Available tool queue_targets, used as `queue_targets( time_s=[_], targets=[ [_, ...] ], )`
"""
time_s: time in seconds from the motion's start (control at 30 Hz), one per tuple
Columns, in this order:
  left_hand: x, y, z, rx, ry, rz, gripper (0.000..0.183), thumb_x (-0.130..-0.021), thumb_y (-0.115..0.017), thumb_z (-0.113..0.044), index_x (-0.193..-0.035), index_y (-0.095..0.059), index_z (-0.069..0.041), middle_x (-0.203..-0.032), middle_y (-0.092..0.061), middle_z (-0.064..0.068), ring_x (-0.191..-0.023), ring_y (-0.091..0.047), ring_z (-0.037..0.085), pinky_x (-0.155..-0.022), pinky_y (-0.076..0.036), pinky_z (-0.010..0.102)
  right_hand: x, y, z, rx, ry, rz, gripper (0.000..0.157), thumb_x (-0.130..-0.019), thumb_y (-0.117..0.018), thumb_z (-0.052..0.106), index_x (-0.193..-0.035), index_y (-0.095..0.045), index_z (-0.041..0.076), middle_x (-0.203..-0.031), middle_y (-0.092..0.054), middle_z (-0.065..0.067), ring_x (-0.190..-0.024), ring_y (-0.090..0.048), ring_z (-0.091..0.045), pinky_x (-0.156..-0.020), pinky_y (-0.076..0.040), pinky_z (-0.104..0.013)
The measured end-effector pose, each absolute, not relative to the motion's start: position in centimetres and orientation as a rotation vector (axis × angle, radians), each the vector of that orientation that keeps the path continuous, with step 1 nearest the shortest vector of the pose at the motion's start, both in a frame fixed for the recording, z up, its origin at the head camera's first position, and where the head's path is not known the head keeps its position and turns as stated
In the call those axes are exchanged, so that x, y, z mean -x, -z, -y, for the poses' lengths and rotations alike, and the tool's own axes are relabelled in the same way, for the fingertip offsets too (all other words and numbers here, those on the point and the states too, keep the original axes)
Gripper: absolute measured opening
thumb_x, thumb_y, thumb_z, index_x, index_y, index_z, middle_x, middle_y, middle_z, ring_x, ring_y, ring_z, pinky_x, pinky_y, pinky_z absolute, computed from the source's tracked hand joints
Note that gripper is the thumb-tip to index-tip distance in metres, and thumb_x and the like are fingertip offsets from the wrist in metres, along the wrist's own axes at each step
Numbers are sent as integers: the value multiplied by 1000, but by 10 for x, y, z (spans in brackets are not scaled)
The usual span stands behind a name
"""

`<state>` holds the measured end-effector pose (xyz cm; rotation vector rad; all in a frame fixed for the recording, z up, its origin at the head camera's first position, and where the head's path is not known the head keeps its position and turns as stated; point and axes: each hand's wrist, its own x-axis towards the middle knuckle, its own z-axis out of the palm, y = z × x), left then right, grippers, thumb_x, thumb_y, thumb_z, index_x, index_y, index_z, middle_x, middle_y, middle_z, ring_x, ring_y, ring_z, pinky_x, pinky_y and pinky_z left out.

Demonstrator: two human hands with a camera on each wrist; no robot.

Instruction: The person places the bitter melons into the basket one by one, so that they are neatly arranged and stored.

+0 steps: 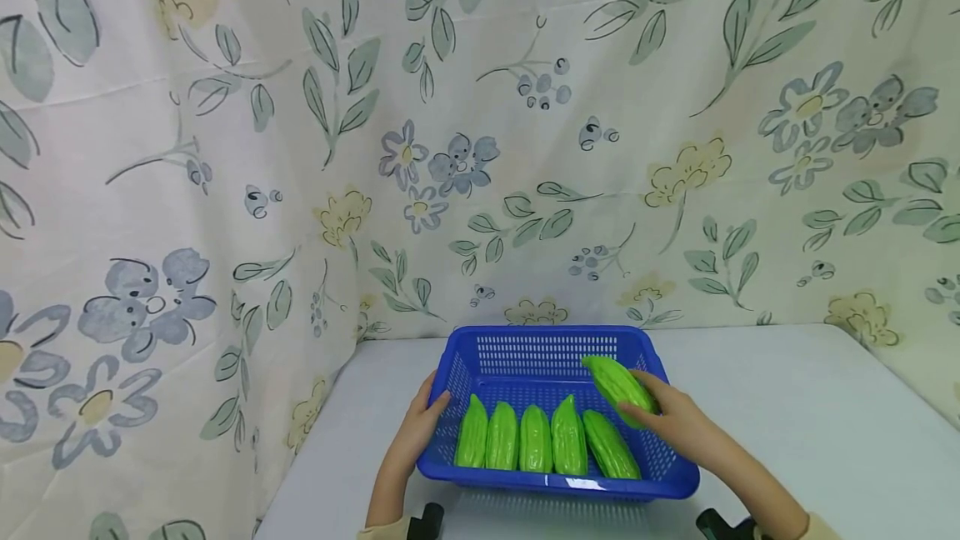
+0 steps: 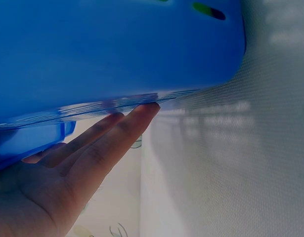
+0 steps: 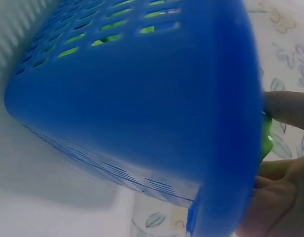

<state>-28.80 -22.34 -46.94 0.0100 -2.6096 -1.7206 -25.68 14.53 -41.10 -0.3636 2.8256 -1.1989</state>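
A blue plastic basket (image 1: 555,482) stands on the white table, with several bright green bitter melons (image 1: 536,440) in a row along its near side. My left hand (image 1: 416,423) holds the basket's left rim, thumb over the edge and fingers outside. In the left wrist view its fingers (image 2: 109,140) lie extended along the basket wall. My right hand (image 1: 678,415) grips another bitter melon (image 1: 617,382) above the right part of the basket, its pointed end toward the back left. In the right wrist view the basket wall (image 3: 127,108) hides most of this melon.
The white table (image 1: 795,390) extends to both sides of the basket. Behind it and to the left hangs a cloth (image 1: 525,148) printed with flowers and leaves. Dark wrist straps (image 1: 426,522) show at the bottom of the head view.
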Motion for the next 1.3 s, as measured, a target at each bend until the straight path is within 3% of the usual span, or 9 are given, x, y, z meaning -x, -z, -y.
queue_targets(
  time_s=[0.63, 1.0, 1.3],
  targets=[
    [287, 470, 222, 20, 1708, 2606, 62, -103, -45, -27, -153, -22, 0, -156, -27, 29, -144, -21, 53, -110, -22, 73, 251, 416, -137, 385, 1125, -2743, 65, -92, -65, 39, -132, -51, -11, -128, -59, -31, -118, -57, -50, -90, -53, -58],
    [287, 468, 222, 4, 1721, 2613, 62, -103, -45, -28, -154, -22, -1, -157, -26, 29, -144, -20, 53, -110, -22, 72, 249, 416, -138, 328, 1280, -2591, 70, -96, -59, 37, -137, -40, -16, -115, -66, -27, -94, -70, -33, -75, -60, -46],
    [286, 468, 223, -11, 1708, 2620, 61, -103, -44, -28, -154, -22, -2, -157, -26, 28, -144, -21, 53, -111, -22, 72, 254, 414, -139, 371, 1253, -2642, 67, -97, -57, 37, -138, -42, -14, -111, -69, -22, -98, -69, -32, -78, -59, -47]
  ],
)
